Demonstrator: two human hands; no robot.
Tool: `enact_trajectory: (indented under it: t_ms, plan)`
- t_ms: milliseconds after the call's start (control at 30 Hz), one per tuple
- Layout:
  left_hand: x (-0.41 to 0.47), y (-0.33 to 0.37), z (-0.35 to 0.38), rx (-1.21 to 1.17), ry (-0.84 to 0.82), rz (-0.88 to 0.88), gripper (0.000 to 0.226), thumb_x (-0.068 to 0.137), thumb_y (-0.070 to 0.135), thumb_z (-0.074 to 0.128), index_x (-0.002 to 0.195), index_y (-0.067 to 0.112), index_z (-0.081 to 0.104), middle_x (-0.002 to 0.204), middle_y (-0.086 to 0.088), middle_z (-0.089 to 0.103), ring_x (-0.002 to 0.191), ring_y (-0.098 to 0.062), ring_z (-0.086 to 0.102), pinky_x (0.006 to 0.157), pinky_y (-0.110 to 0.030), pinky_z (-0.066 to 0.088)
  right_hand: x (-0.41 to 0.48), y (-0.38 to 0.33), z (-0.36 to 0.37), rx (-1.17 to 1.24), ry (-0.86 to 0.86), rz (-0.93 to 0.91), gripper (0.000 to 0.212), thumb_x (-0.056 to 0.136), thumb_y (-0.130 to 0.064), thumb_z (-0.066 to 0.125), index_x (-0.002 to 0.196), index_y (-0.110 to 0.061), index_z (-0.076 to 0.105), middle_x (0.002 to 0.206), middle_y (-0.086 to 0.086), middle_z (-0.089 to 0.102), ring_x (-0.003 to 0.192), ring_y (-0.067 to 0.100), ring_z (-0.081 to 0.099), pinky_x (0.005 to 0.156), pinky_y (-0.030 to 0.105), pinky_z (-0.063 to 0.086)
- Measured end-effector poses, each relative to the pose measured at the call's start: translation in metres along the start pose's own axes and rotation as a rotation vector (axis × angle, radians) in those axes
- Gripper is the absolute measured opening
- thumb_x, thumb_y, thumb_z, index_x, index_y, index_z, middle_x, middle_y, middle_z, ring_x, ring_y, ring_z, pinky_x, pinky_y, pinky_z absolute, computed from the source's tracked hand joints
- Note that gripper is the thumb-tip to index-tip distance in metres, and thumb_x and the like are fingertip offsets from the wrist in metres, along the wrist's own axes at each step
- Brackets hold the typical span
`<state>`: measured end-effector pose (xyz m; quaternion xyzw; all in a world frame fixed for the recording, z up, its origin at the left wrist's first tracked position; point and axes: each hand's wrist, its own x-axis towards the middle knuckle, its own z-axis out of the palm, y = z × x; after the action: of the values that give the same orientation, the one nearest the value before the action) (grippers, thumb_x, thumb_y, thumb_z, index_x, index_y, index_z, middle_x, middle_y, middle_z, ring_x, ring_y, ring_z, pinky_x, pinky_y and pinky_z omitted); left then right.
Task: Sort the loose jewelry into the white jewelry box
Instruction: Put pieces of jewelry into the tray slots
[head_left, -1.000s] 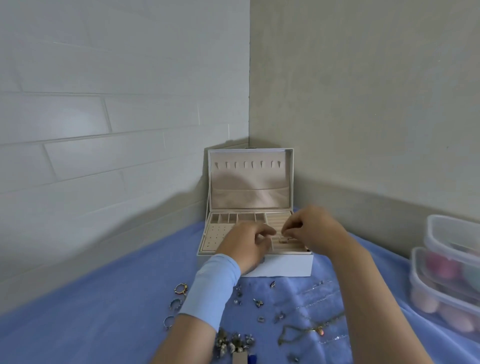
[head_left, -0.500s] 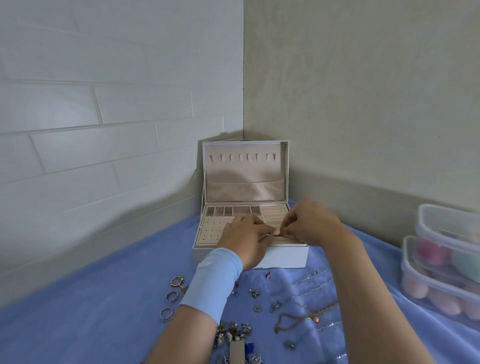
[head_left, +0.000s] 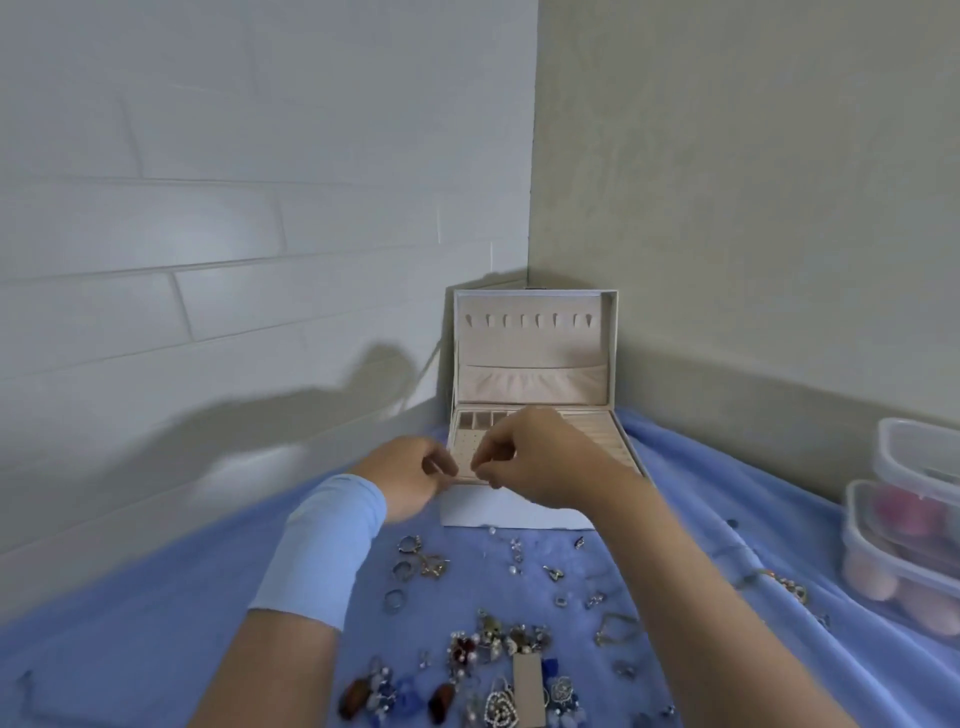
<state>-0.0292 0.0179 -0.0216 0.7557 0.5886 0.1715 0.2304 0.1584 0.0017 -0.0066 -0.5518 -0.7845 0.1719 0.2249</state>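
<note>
The white jewelry box (head_left: 511, 512) stands open in the wall corner, its lid (head_left: 535, 343) upright and beige trays inside. My left hand (head_left: 410, 475) and my right hand (head_left: 540, 462) meet over the box's front left, above the earring hole panel (head_left: 464, 451). Both pinch thumb to fingertips, tips almost touching. Anything between the fingers is too small to see. Loose jewelry lies on the blue cloth (head_left: 156, 597) in front: rings (head_left: 402, 569), an earring pile (head_left: 493, 639), a chain (head_left: 613, 629), a bracelet (head_left: 784, 584).
Two stacked clear plastic containers (head_left: 914, 519) holding pink and teal items stand at the right edge. Walls close in behind and left of the box. A small beige card (head_left: 529, 686) lies among the earrings near the front edge.
Both hands have moved left, from the ring rolls on the box's right side to the earring panel at its front left. The view has tilted down, showing more of the loose jewelry.
</note>
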Motion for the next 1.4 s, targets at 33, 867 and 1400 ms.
enact_trajectory:
  t_ms: [33,867,1400]
  plan:
    - [-0.005,-0.012,-0.002,0.019,-0.011,-0.042,0.015,0.095,0.018,0.056,0.101,0.03,0.062,0.089,0.009,0.058,0.083,-0.013,0.057,0.074,-0.024,0.041,0.001,-0.009,0.011,-0.026,-0.044,-0.03,0.013,0.089,-0.021,0.067,0.084,-0.03,0.075,0.075,-0.011,0.073,0.056,-0.007,0.057,0.06,0.017,0.044]
    - [-0.022,-0.046,-0.009,-0.296,0.087,0.015,0.018,0.091,0.031,0.065,0.084,0.02,0.078,0.082,0.012,0.075,0.075,-0.01,0.071,0.068,-0.025,0.053,0.007,-0.018,0.05,0.202,0.023,-0.066,0.01,0.096,-0.017,0.066,0.092,-0.023,0.072,0.088,-0.005,0.069,0.05,0.004,0.054,0.048,0.016,0.042]
    - [0.012,0.072,0.058,-0.407,0.218,0.16,0.018,0.092,0.027,0.06,0.097,0.024,0.077,0.096,0.007,0.074,0.09,-0.01,0.066,0.088,-0.031,0.052,-0.03,0.067,-0.034,0.277,0.314,0.196,0.011,0.086,-0.013,0.078,0.086,-0.021,0.072,0.068,-0.007,0.069,0.035,0.004,0.05,0.043,0.018,0.044]
